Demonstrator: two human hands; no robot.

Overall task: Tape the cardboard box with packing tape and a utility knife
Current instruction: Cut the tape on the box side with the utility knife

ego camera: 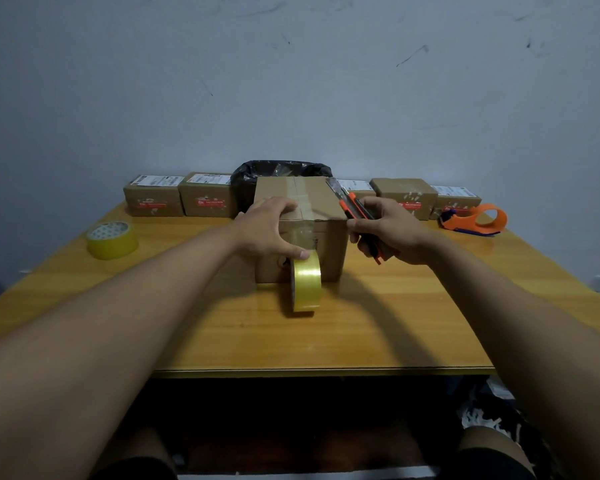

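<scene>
Brown cardboard box [321,202] looks light and stiff; left hand [267,226] lies open across its top front edge, thumb on the yellow tape roll [305,285] hanging in front. Right hand [390,232], just right of the box, grips the orange-black utility knife [355,211]; thin tape, cut taut near the box face.

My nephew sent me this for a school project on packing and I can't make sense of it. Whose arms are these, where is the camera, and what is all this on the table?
There is no machine here. A person wears a wide-angle camera on the head, looking forward and down, so you see their own two bare arms reaching out.

On the wooden table stands a cardboard box with a strip of clear tape running over its top. The left hand rests on the box, its thumb on the roll of yellow tape that stands on edge against the box front. The right hand grips an orange and black utility knife beside the box.

Elsewhere: a second tape roll lies flat at the left, an orange tape dispenser at the right, and small boxes line the wall beside a bin with a black bag.
</scene>
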